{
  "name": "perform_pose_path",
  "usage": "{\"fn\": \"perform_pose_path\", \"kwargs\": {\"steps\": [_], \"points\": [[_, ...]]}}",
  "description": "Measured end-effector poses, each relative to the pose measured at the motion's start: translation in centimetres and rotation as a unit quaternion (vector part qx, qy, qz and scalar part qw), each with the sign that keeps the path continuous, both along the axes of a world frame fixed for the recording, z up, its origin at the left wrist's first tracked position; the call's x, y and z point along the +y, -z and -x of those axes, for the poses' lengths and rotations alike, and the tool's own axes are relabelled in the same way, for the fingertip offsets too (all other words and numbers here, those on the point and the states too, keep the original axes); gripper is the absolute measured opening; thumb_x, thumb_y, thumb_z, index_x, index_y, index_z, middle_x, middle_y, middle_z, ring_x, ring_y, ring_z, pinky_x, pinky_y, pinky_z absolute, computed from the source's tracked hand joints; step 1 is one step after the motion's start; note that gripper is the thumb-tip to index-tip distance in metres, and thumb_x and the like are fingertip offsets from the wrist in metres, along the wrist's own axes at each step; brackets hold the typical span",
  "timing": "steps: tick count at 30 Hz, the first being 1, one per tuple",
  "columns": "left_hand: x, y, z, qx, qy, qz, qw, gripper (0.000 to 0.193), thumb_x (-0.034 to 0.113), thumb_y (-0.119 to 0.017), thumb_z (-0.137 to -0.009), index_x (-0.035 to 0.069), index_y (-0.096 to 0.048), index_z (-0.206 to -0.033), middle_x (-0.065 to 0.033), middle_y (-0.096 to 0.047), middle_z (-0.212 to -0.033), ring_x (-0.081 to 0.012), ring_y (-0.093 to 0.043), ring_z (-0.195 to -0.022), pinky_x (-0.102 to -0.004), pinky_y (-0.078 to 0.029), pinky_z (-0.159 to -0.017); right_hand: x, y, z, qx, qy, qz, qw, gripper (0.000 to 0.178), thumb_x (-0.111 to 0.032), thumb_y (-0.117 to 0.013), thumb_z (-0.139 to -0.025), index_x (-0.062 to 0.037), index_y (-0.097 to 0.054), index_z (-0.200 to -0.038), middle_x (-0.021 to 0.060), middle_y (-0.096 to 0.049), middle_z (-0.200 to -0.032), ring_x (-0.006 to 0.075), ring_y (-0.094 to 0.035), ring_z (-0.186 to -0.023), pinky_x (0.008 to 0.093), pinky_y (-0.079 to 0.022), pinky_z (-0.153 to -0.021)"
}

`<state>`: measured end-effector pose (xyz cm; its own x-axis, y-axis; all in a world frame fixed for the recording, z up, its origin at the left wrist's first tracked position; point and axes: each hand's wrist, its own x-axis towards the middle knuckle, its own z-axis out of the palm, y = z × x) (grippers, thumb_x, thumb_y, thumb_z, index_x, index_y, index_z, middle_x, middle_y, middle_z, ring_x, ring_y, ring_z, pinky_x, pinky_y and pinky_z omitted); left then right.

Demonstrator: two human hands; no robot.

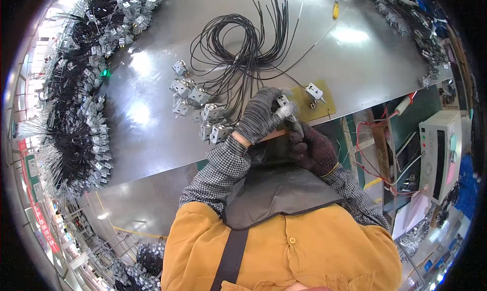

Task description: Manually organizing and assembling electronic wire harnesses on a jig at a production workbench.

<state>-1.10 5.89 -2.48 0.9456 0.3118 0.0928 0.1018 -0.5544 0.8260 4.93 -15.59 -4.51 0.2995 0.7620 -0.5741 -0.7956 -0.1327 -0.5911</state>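
Note:
My left hand (258,116), in a grey striped glove with a whitish thumb tip, pinches a small metal-cased unit (282,100) above the table's near edge. Close beside it is my right hand (313,148), in a dark maroon glove, its fingers curled in toward the unit. Whatever the right fingers grip is too hidden to name. Another metal-cased unit (314,92) lies on a yellowish pad (324,100) just beyond the right hand. Left of my hands sits a cluster of similar units (198,95), joined to a coiled bundle of thin black leads (246,57).
A large heap of wired units (94,103) lines the table's left side, with another pile (406,27) at far right. A yellow-handled tool (336,10) lies at the back of the metal table (162,144). Off the right edge stand a pale instrument box (439,149) and red wires (361,139).

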Motion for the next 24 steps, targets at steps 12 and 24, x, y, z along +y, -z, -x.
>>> {"fn": "perform_pose_path", "kwargs": {"steps": [12,24], "points": [[-0.4,-0.7,-0.1,0.036,0.022,-0.057,0.997,0.057,0.043,-0.082,-0.086,-0.003,-0.066,-0.114,-0.0214,-0.064,-0.100,-0.0368,-0.066,-0.090,-0.0429,-0.055,-0.081,0.3,-1.0,-0.6,-0.755,-0.032,-0.046,0.653,0.022,-0.014,-0.066,-0.099,-0.0042,-0.059,-0.117,0.0091,-0.061,-0.105,0.0229,-0.061,-0.083,0.0361,-0.052,-0.073],[-1.5,-0.5,-0.8,0.044,-0.020,-0.077,0.996,0.056,0.046,-0.084,-0.083,-0.001,-0.067,-0.108,-0.0226,-0.066,-0.099,-0.0391,-0.068,-0.091,-0.0465,-0.055,-0.081,0.2,-1.4,-1.1,-0.536,0.012,0.080,0.841,0.026,-0.003,-0.070,-0.083,0.0003,-0.060,-0.107,0.0191,-0.059,-0.107,0.0333,-0.062,-0.087,0.0402,-0.052,-0.075]]}}
